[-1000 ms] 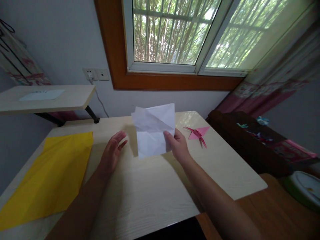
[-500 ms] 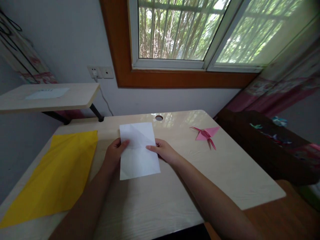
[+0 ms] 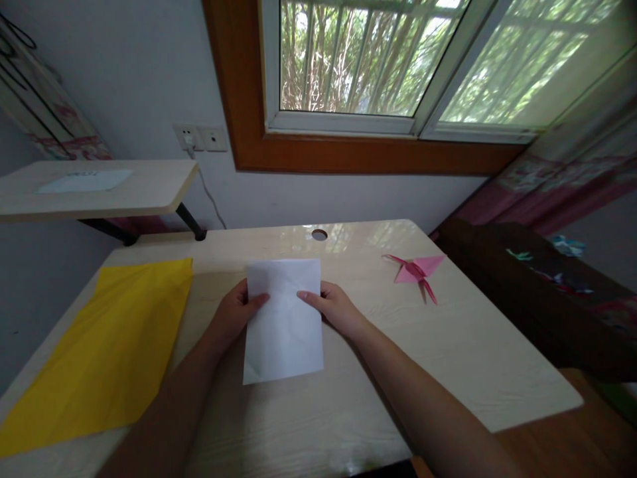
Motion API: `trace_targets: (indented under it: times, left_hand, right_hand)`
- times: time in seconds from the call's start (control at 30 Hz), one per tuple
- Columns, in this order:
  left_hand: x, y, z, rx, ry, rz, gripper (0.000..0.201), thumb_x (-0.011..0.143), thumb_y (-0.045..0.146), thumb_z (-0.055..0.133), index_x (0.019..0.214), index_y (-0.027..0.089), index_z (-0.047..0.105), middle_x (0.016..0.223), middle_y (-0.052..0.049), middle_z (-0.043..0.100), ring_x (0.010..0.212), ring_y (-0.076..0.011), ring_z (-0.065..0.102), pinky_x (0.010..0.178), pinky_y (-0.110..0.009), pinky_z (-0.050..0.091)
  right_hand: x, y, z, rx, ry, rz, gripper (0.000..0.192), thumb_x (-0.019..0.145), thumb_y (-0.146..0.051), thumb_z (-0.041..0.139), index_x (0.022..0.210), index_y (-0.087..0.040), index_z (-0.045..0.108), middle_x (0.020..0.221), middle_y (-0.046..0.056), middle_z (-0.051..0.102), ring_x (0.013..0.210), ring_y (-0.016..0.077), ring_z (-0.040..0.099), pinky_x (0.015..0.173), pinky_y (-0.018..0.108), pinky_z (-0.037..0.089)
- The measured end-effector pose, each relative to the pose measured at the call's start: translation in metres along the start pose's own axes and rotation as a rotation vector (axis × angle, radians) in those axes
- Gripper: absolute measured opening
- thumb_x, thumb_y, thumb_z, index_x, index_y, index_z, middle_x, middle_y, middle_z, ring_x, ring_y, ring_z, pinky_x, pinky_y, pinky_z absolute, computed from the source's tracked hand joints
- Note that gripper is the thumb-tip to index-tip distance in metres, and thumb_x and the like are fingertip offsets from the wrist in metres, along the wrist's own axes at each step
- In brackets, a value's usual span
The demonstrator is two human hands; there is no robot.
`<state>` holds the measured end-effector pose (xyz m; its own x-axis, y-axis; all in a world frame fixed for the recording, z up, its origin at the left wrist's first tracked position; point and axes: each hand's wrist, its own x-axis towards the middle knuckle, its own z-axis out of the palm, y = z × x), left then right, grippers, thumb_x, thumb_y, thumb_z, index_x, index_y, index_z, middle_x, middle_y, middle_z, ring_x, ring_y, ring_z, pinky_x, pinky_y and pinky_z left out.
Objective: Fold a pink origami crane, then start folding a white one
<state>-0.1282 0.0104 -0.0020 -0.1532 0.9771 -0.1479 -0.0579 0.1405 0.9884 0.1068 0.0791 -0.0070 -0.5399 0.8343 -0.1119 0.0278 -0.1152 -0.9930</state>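
A white sheet of paper is held up over the desk between my two hands. My left hand pinches its left edge, thumb on the face and fingers behind. On the opposite edge my right hand grips in the same way, its thumb lying flat on the paper. Faint creases show on the sheet, and its lower left corner looks slightly bent. Most of the fingers of both hands are hidden behind the paper.
Yellow paper lies at the desk's left. A pink folded-paper piece rests at the right. A raised shelf stands at the back left of the pale desk, which has a round cable hole near its back edge.
The white paper and both hands have shifted slightly right and down in view. The sheet appears a little straighter and wider. Both hands keep their hold; the camera view has moved slightly.
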Motion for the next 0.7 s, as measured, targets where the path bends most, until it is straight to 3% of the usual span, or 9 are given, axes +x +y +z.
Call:
trace_targets:
  times: [0.17,0.37,0.5,0.7]
  left_hand:
    - [0.0001,0.0013,0.0,0.01,0.091,-0.027,0.052,0.074,0.053,0.078,0.111,0.017,0.07,0.095,-0.007,0.075,0.074,-0.0212,0.067,0.066,-0.03,0.051]
    - [-0.001,0.0057,-0.004,0.006,0.207,0.038,0.035,0.08,0.052,0.073,0.087,0.018,0.07,0.073,0.001,0.065,0.062,-0.013,0.056,0.057,-0.022,0.042]
    - [-0.0005,0.0067,-0.0063,-0.009,0.268,0.08,0.033,0.079,0.05,0.075,0.084,0.018,0.068,0.07,0.003,0.061,0.06,-0.0105,0.051,0.055,-0.021,0.04]
    - [0.0034,0.0023,-0.0066,0.013,0.22,0.076,0.035,0.075,0.051,0.077,0.083,0.018,0.07,0.072,0.001,0.064,0.066,-0.0134,0.056,0.062,-0.023,0.044]
  right_hand:
    - [-0.0019,-0.0023,-0.0002,-0.114,-0.087,-0.025,0.042,0.083,-0.052,0.072,0.103,-0.016,0.076,0.103,0.009,0.077,0.088,0.0245,0.07,0.082,0.037,0.053]
    - [-0.0026,-0.0059,-0.002,-0.28,-0.149,-0.066,0.039,0.086,-0.052,0.067,0.095,-0.015,0.075,0.094,0.007,0.076,0.082,0.023,0.068,0.074,0.032,0.051]
    - [-0.0038,-0.0089,-0.002,-0.379,-0.198,-0.084,0.038,0.087,-0.052,0.066,0.088,-0.016,0.075,0.089,0.006,0.075,0.08,0.0223,0.067,0.072,0.031,0.051]
    - [-0.0048,-0.0094,0.0013,-0.243,-0.059,-0.072,0.045,0.088,-0.057,0.063,0.104,-0.017,0.076,0.101,0.007,0.075,0.087,0.0232,0.067,0.075,0.031,0.051]
